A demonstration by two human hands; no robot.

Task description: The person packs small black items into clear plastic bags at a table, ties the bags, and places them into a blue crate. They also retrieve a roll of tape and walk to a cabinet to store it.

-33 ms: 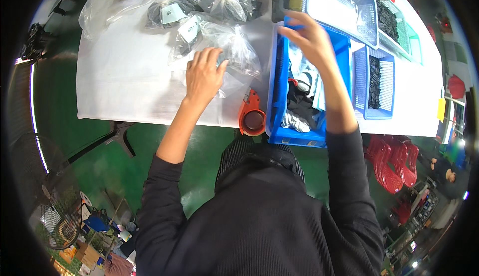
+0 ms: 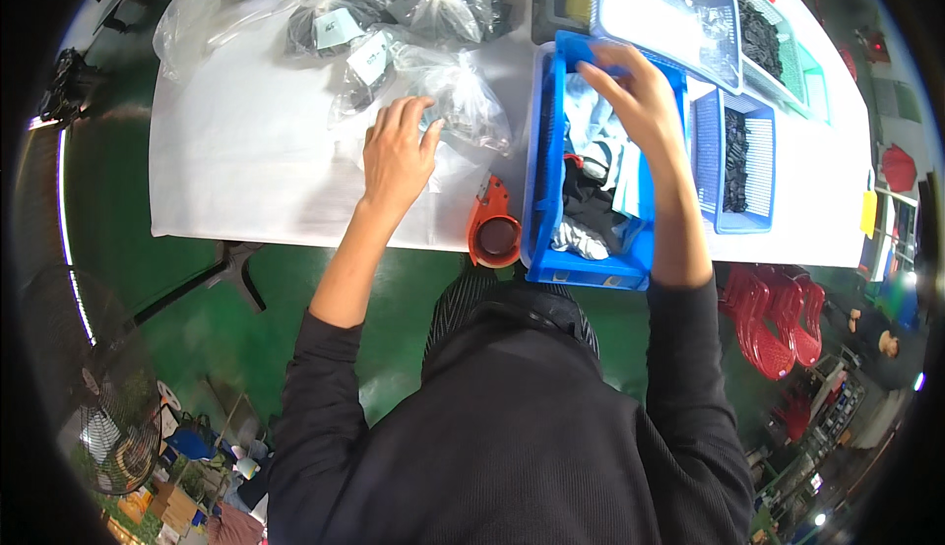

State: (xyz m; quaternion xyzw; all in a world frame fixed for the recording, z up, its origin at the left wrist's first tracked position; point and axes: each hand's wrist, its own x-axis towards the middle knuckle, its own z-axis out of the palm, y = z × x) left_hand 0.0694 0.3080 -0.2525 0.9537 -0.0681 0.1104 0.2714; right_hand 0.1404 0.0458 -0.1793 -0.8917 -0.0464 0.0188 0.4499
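My left hand (image 2: 399, 156) is over the white tabletop, fingers stretched out and thumb apart, with nothing visible in it. Right beside its fingertips lies a knotted clear plastic bag (image 2: 463, 102). A thin, clear plastic piece (image 2: 458, 166) lies between that hand and an orange tape dispenser (image 2: 494, 235) at the near table edge. Over the far part of a blue bin (image 2: 591, 277), my right hand (image 2: 638, 97) hovers with thumb and forefinger apart; its other fingers are partly hidden. Inside the bin are light blue packets (image 2: 588, 117), black cloth (image 2: 591, 200) and a striped white bundle (image 2: 581, 240).
Further clear bags with dark contents (image 2: 448, 3) and pale labels sit at the far left. Right of the bin stand a blue basket (image 2: 704, 151) of black pieces, a clear-bottomed basket (image 2: 669, 13) and a green basket (image 2: 787, 72). Red chairs (image 2: 773, 319) are beyond the table.
My right hand has shifted right and slightly nearer over the blue bin. My left hand has barely moved.
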